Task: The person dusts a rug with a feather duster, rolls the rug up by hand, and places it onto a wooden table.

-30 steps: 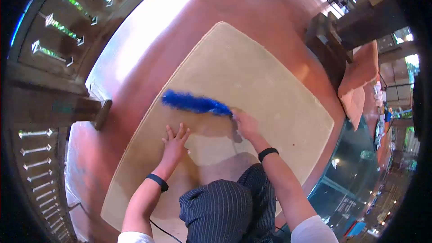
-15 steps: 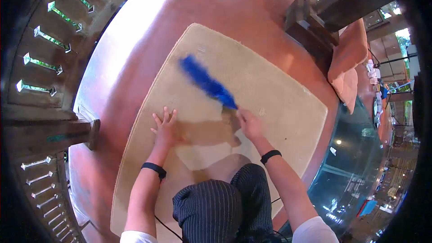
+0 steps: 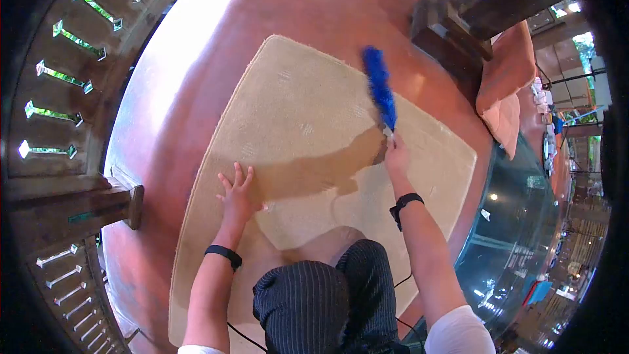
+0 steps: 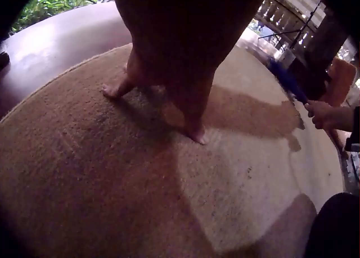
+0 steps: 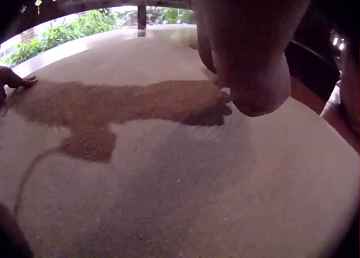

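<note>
A beige mat [image 3: 314, 98] lies on the red floor. The left hand [image 3: 237, 196] rests on it near its left edge, fingers spread; in the left wrist view that hand [image 4: 174, 84] has its fingertips down on the pile. The right hand [image 3: 397, 157] grips the handle end of a blue fluffy duster [image 3: 379, 85], whose tip points away past the mat's upper right edge. The left wrist view also has the duster [image 4: 288, 81] at the right. In the right wrist view the right hand [image 5: 247, 55] fills the top, and the duster cannot be made out.
The person's striped-clothed knees [image 3: 311, 301] are at the mat's near side. Dark wooden posts stand left [image 3: 78, 203] and upper right [image 3: 452, 33]. Pink cushions [image 3: 508, 85] lean at the right, above a dark glass surface [image 3: 514, 223]. A thin black cable [image 3: 246, 335] runs by the knees.
The duster has swung from the mat's left part to its upper right edge, with the right hand moving right and away. The left hand stays on the mat, while the head view has shifted.
</note>
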Demonstrator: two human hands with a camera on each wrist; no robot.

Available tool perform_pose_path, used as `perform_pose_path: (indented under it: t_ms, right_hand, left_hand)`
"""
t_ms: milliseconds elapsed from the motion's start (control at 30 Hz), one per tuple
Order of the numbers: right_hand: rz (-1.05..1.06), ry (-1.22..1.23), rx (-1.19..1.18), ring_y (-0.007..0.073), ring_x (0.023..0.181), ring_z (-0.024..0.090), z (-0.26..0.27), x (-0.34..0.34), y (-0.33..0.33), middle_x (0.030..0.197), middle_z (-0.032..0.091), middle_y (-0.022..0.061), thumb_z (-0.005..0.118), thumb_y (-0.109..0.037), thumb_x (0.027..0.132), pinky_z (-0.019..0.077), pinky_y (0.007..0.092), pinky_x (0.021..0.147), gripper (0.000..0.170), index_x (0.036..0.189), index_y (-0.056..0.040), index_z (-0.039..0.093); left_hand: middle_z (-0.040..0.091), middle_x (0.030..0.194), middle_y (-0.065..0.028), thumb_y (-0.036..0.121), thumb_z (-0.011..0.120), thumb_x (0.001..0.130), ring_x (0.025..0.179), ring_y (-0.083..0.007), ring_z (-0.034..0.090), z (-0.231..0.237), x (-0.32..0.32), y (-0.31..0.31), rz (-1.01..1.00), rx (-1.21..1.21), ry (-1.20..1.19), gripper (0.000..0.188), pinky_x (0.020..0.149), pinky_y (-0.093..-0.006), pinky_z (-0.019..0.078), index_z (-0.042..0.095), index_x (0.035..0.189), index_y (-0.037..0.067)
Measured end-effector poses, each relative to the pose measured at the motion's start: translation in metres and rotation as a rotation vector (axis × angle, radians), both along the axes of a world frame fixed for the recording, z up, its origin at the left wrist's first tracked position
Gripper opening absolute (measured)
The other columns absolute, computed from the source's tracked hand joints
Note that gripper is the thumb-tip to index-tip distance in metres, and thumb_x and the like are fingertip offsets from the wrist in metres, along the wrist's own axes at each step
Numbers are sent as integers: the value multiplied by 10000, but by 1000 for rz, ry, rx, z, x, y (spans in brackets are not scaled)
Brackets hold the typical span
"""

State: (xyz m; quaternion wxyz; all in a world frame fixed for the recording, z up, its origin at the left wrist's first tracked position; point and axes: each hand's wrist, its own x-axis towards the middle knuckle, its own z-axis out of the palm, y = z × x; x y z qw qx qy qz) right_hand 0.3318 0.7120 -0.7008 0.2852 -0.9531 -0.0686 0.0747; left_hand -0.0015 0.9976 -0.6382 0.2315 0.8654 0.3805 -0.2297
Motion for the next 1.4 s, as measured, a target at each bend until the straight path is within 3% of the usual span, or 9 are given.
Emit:
perform_pose_path:
  t_ms: [133, 333, 433, 567, 700, 933, 1167, 1333, 1400]
  right_hand:
    - [93, 196, -243, 408, 1061, 671, 90, -28, 39, 1216, 674, 227, 535, -260, 1019, 533, 473, 908, 388, 1373, -120, 607]
    - [832, -53, 319, 355, 1059, 682, 31, -118, 86, 1200, 699, 157, 503, -283, 1031, 549, 458, 899, 380, 1381, -174, 603]
    - [740, 252, -60, 360, 1089, 667, 29, -119, 95, 1227, 691, 147, 498, -247, 1023, 541, 453, 928, 365, 1356, -164, 623]
    - [309, 70, -151, 356, 1102, 661, -24, -45, 37, 1219, 689, 180, 477, -225, 1030, 523, 463, 954, 384, 1377, -133, 612]
    - [-142, -64, 45, 406, 1187, 617, 0, 6, -32, 1261, 657, 243, 467, -273, 1047, 481, 461, 1019, 434, 1392, -34, 577]
    - [-401, -179, 34, 416, 1162, 631, -27, -32, -32, 1238, 674, 231, 456, -347, 1052, 496, 476, 972, 473, 1335, 2, 604]
    - [567, 372, 124, 358, 1076, 670, 52, -116, 91, 1157, 697, 232, 505, -360, 1032, 531, 451, 909, 426, 1319, -66, 618]
    - [631, 277, 397, 292, 1004, 691, 136, -138, 72, 1152, 720, 173, 552, -297, 1033, 519, 396, 921, 443, 1390, -36, 572]
    - [471, 537, 421, 163, 758, 622, 181, -146, 26, 945, 680, 32, 553, -308, 1042, 527, 314, 710, 465, 1435, -60, 548]
  left_hand:
    - [79, 1710, -7, 302, 958, 589, 1516, -531, 39, 5, -1, -2, -13, 2, -6, 1194, 995, -848, 325, 300, 1584, 338]
    - [107, 1702, -27, 324, 967, 568, 1505, -552, 48, 0, -2, -1, -6, 4, -8, 1200, 987, -853, 328, 316, 1576, 326]
    - [109, 1701, -31, 325, 966, 572, 1504, -553, 47, -3, -1, -3, -5, 8, -11, 1199, 990, -853, 327, 312, 1577, 320]
    - [107, 1701, -28, 334, 963, 583, 1507, -547, 40, -8, -2, -3, -4, 26, -5, 1195, 996, -853, 323, 304, 1580, 318]
    - [83, 1704, -19, 355, 960, 588, 1506, -547, 40, -6, 1, -3, -9, 26, 16, 1193, 1000, -849, 327, 300, 1582, 322]
    - [65, 1705, -13, 385, 962, 575, 1504, -552, 30, 6, 3, -4, -12, 12, 45, 1212, 1014, -848, 312, 296, 1585, 306]
    - [65, 1708, -21, 388, 939, 622, 1501, -560, -25, 8, -7, -1, -6, -44, -50, 1134, 998, -878, 272, 328, 1573, 299]
    - [469, 1521, -130, 365, 848, 774, 1418, -414, 390, -9, -58, 53, 1, -334, -339, 750, 1096, -595, 407, 555, 1424, 133]
    - [616, 1375, -147, 330, 805, 834, 1302, -325, 547, 11, -89, 62, 88, -455, -527, 597, 1076, -461, 458, 628, 1340, 67]
